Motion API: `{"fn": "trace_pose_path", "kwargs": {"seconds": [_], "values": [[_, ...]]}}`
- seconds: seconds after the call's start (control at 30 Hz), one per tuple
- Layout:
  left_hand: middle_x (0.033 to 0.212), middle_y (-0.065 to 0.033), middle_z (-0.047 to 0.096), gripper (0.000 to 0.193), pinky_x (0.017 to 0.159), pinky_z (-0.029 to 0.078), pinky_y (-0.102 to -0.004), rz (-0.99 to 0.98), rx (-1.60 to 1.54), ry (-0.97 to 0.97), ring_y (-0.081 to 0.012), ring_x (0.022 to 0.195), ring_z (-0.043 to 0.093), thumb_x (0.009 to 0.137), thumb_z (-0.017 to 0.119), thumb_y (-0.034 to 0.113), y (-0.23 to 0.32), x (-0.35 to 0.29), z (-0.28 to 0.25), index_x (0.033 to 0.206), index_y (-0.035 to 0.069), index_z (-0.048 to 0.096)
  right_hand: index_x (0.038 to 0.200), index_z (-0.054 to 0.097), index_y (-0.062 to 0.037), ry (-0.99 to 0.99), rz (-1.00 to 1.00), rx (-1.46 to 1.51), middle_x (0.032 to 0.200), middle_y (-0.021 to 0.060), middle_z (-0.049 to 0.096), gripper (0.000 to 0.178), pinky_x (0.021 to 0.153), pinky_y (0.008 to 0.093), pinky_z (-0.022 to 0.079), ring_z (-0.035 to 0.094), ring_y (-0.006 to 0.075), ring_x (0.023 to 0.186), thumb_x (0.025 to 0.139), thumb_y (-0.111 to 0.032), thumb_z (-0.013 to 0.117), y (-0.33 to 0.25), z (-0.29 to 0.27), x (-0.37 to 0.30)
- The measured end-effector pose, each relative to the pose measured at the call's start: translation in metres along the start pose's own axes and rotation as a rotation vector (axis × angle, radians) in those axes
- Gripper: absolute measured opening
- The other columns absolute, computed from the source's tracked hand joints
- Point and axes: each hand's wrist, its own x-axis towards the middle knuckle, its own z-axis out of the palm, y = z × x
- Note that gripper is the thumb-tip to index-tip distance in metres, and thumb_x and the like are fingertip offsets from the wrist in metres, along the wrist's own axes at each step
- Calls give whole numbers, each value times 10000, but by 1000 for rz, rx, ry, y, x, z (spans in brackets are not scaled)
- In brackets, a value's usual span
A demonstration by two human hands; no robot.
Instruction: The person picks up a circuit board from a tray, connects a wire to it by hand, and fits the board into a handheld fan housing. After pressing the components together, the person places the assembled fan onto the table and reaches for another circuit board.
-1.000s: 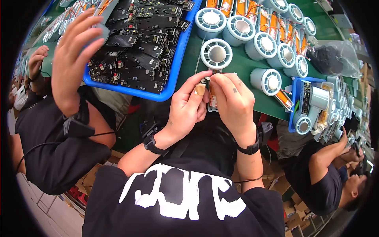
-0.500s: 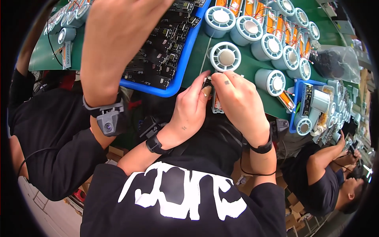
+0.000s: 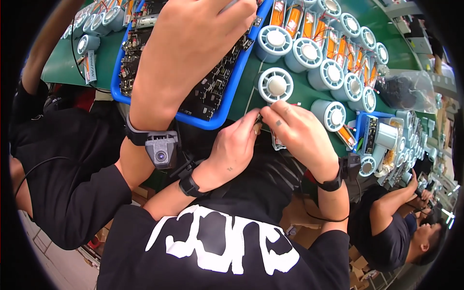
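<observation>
Pale-blue round plastic fan units (image 3: 88,44) stand on a green tabletop (image 3: 55,70) well left of a seated worker's two hands. Nearer, a co-worker's hand (image 3: 208,29), a grey camera (image 3: 161,153) strapped below it at the wrist, extends over a blue plastic tray (image 3: 226,104) of black circuit boards (image 3: 208,99), ahead of the worker's left hand (image 3: 231,150). That hand's fingertips pinch a small dark piece (image 3: 258,119), its details hidden, against those of the right hand (image 3: 302,137), also pinching. Just ahead of the joined fingertips lies a pale-blue fan unit with a silver hub (image 3: 276,87); whether the right hand touches its body cannot be told. Beyond the right hand are rows of similar units with orange cylinders (image 3: 293,21), a blue plastic bin (image 3: 359,130) and a clear plastic bag (image 3: 408,83).
</observation>
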Motion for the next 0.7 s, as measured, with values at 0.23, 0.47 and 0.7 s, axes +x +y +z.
{"fn": "trace_pose_path", "kwargs": {"seconds": [0.23, 0.47, 0.7], "values": [[1002, -222, 672, 371, 722, 544, -444, 67, 4, -1, -405, 856, 673, 942, 528, -42, 0, 0, -1, 1313, -42, 527, 1012, 634, 8, -248, -181, -128, 930, 88, 534, 281, 718, 355, 557, 635, 246, 806, 743, -66, 669, 7, -15, 8], [1054, -250, 658, 379, 749, 549, -436, 42, -46, -29, -420, 901, 667, 938, 524, -51, 0, 2, -1, 1316, -55, 520, 993, 634, 14, -202, -297, -24, 921, 96, 508, 293, 718, 359, 557, 626, 251, 786, 715, -72, 668, 18, -19, 15], [1089, -244, 652, 349, 781, 540, -402, 76, -62, -9, -380, 942, 673, 972, 517, -17, 2, 3, 2, 1319, -60, 516, 1028, 642, 11, -161, -252, -10, 948, 105, 551, 288, 708, 361, 552, 641, 268, 813, 760, -76, 701, 17, -17, 8]]}}
